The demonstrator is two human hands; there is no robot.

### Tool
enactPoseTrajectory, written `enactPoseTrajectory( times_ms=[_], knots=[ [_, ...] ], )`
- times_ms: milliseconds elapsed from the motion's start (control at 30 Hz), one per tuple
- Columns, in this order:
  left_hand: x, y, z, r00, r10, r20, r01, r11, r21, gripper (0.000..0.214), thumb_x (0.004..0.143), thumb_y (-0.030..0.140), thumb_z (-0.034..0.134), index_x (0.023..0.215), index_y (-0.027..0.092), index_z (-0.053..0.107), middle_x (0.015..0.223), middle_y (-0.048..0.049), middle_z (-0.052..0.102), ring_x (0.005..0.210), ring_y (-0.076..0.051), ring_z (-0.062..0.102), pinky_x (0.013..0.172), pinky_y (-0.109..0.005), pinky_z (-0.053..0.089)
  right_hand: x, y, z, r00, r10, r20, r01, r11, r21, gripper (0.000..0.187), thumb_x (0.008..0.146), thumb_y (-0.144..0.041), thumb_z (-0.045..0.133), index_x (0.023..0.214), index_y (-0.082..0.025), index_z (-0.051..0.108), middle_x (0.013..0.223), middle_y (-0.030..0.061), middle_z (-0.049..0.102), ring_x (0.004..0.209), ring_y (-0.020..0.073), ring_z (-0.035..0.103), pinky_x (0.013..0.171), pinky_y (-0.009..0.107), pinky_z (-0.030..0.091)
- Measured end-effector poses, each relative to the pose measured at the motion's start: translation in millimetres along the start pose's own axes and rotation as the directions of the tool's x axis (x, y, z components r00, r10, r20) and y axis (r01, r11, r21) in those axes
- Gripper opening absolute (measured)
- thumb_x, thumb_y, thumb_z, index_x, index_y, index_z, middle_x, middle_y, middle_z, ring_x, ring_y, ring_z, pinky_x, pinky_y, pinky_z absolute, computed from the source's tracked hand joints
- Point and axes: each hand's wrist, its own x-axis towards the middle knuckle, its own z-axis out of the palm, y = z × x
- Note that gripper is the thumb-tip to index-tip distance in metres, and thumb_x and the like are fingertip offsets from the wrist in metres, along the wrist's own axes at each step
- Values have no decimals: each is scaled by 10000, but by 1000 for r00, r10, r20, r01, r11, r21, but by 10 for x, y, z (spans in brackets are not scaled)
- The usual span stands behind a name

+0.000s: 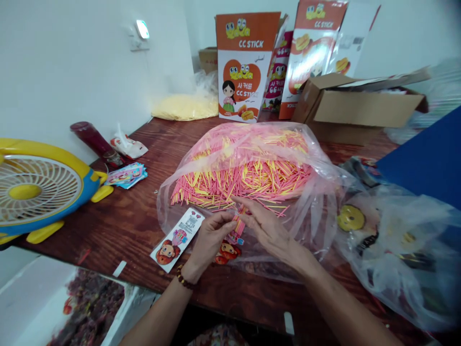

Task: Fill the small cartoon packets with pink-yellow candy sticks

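Note:
My left hand (215, 231), with a beaded bracelet at the wrist, pinches the edge of a small clear packet (236, 234). Pink and yellow sticks show inside the packet, and a red-haired cartoon figure is printed on its lower part. My right hand (264, 226) lies against the packet's right side, its fingers stretched out towards the far side and its thumb close to the packet's top. Just beyond both hands, a heap of thin pink and yellow sticks (245, 178) spills from a large clear plastic bag (309, 240). A flat printed packet (177, 239) lies left of my left hand.
On the left stand a yellow and blue fan (46, 187), a dark red bottle (94, 142) and some printed cards (127, 175). Cartons (247, 67) and an open cardboard box (360, 108) line the back. A plastic bag (403, 254) sits right; a white bin (32, 288) stands below left.

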Motion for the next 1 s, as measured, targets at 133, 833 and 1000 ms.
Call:
enactPoseTrajectory(
  times_ms=[133,833,1000],
  knots=[
    [47,-35,-20,1000,12,5,-12,996,-85,174,797,330,759,862,169,743,820,-6,707,716,-113,612,709,-226,489,14,-23,-132,996,2,87,4,997,-75,408,953,-378,536,1334,-233,553,1328,110,631,1199,237,605,994,418,487],
    [76,338,19,943,277,-184,-231,944,238,133,833,289,700,881,213,798,884,-30,767,838,-171,661,817,-287,505,213,-96,-196,992,116,-56,-104,978,179,182,811,-334,675,697,-194,648,670,-7,641,634,140,579,627,267,444],
    [88,303,3,996,14,-93,-20,998,-66,215,757,323,779,930,194,786,885,-30,757,795,-147,646,770,-267,502,229,7,-152,959,273,-81,-224,898,379,182,721,-336,715,655,-193,624,609,-29,597,574,125,556,588,263,456]
  ],
)
